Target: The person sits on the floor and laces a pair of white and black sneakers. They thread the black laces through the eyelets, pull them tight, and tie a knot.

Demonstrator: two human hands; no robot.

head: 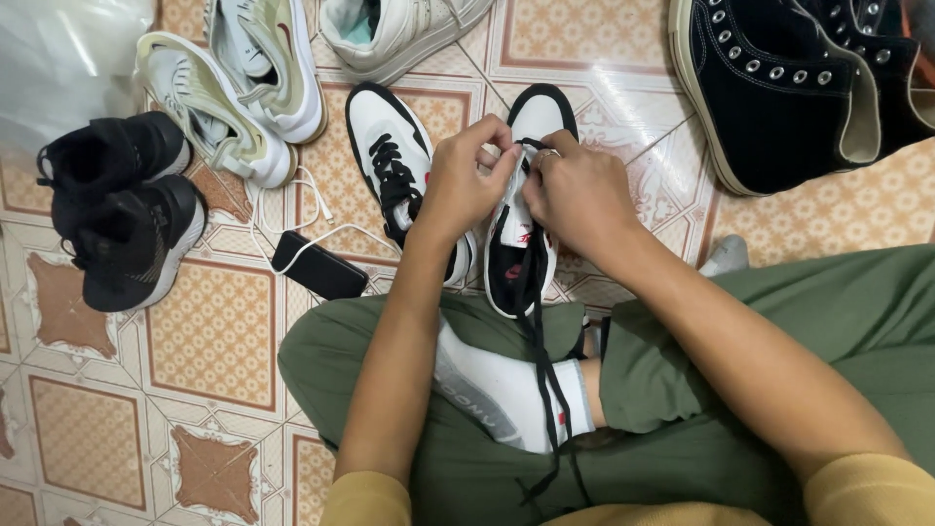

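Left hand [466, 180] and right hand [575, 190] meet over the same shoe, fingers pinched together on its black lace [534, 292] near the upper eyelets. The white-and-black sneaker [521, 195] lies under both hands, long axis running away from the person, toe pointing to the far side, heel near the crossed legs. Its mate [390, 156] sits just left, parallel. A black phone [318, 266] lies further left on the tiled floor [209, 336].
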